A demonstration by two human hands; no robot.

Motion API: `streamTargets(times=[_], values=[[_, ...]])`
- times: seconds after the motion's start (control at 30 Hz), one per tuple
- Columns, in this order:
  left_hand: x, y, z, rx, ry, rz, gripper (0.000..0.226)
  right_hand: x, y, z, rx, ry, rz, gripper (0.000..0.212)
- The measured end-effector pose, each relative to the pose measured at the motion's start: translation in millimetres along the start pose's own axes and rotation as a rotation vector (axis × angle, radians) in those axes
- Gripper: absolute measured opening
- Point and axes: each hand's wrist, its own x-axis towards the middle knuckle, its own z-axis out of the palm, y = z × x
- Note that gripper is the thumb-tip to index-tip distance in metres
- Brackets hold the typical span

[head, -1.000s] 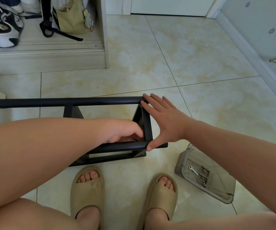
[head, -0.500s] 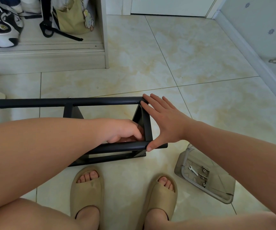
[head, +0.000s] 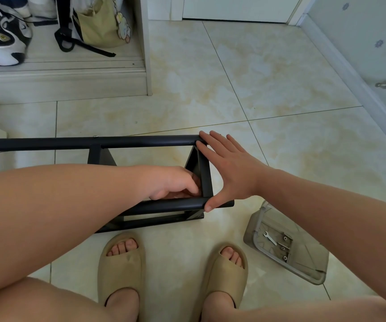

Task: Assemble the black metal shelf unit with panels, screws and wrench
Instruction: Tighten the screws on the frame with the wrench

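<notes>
Hardly anything shifts between the earlier frames and now: both your hands sit at the same end of the black metal shelf frame (head: 117,142), and only the fingers of your left hand (head: 175,182) look a touch differently curled.

That frame lies on its side on the tiled floor (head: 257,89), just ahead of your two tan slippers (head: 122,259), with its far tube running off the left edge of the view and its near tube (head: 171,205) close to your feet.

Your right hand (head: 231,173) is spread flat and wide against the frame's right end. Its straight fingers rest on the tip of the far tube, and its thumb touches the near tube; it grips nothing.

Your left hand reaches inside the frame, fingers curled against the inner face of the end panel (head: 204,180). You cannot tell from this view whether they pinch anything there.

To your right, well apart from the frame, a grey plastic tray (head: 249,231) lies tilted on the floor. It holds the small wrench (head: 269,238) and a few screws (head: 285,248) just beside it, and neither hand touches them
</notes>
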Motion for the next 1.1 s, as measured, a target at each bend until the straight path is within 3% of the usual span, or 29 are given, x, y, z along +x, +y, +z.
streamTargets(times=[0.2,0.33,0.57,0.77,1.1], values=[[0.1,0.4,4.3,0.115,0.044,0.009,0.008,-0.9,-0.1,-0.7,0.000,0.005,-0.001,0.149],[1.9,1.4,3.9,0.095,0.080,0.021,0.009,-0.8,-0.3,-0.2,0.002,0.004,0.000,0.149],[3.5,-2.1,0.3,-0.069,0.003,0.020,0.021,-0.9,-0.9,-1.2,0.004,0.000,0.000,0.149],[1.3,-1.8,3.3,0.016,-0.003,0.029,0.007,-0.8,-1.5,-2.0,-0.001,-0.002,0.003,0.149],[-2.4,-0.7,5.4,0.028,0.002,0.049,0.017,-1.9,-2.5,-2.8,-0.027,0.016,0.001,0.150]])
